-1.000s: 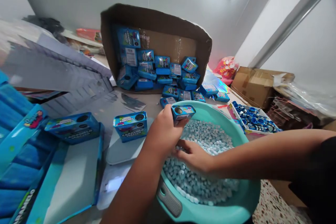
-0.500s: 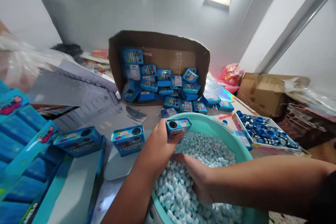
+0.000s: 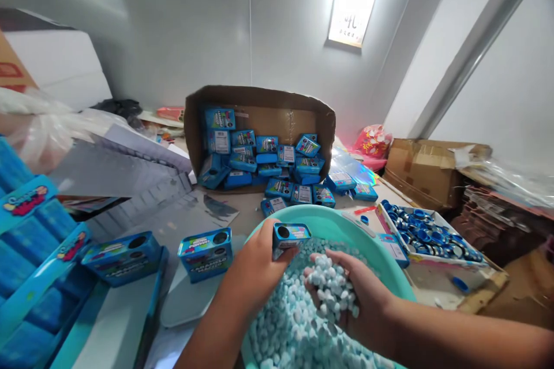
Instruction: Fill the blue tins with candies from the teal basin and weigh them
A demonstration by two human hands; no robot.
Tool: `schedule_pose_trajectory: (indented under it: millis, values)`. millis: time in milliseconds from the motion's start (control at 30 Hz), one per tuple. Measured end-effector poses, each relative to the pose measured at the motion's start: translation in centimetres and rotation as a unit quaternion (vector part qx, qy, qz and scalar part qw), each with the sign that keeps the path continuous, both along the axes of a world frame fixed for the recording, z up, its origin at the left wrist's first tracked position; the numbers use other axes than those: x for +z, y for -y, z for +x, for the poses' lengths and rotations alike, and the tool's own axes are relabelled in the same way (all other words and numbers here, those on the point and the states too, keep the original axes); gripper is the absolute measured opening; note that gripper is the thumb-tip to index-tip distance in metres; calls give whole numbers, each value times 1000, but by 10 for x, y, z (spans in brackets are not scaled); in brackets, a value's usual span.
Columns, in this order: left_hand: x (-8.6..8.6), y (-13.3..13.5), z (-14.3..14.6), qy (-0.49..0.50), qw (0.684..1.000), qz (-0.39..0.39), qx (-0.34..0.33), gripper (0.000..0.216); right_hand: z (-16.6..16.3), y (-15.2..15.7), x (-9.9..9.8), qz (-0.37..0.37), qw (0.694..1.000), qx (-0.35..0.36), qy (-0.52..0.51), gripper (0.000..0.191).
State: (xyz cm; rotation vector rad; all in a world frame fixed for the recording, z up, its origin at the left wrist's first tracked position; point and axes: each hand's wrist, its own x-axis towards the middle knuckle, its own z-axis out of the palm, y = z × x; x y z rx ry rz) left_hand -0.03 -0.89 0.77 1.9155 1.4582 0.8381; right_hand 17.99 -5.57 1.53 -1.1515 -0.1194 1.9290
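Note:
My left hand (image 3: 258, 268) grips a small blue box (image 3: 289, 237) upright over the teal basin (image 3: 350, 230); a round hole shows in the box's top. My right hand (image 3: 355, 294) is cupped palm up just to the right of the box, holding a heap of pale blue candies (image 3: 331, 285). The basin below both hands is full of the same small candies (image 3: 289, 331).
Two more blue boxes (image 3: 206, 253) (image 3: 123, 256) stand to the left, one on a grey tray. A tipped cardboard carton (image 3: 259, 105) spills several blue boxes behind the basin. A white tray of blue caps (image 3: 426, 230) lies right. Blue display cartons (image 3: 30, 277) fill the left.
My right hand has come up out of the candies, turning palm up with a scoop of them. The camera has tilted upward. The left hand keeps the box in place.

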Motion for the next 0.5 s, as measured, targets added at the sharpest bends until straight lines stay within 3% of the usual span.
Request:
schedule_pose_trajectory:
  millis: [100, 233, 400, 500]
  values:
    - [2, 2, 1, -39, 999, -2, -10, 19, 5, -10, 17, 18, 998, -60, -21, 18]
    - [5, 6, 0, -20, 999, 7, -25, 19, 1, -32, 45, 85, 988, -126, -9, 16]
    - [10, 10, -2, 41, 994, -14, -97, 21, -20, -61, 67, 171, 976, -125, -51, 19]
    - [10, 11, -2, 58, 994, -36, -85, 28, -33, -69, 70, 187, 969, -136, -90, 20]
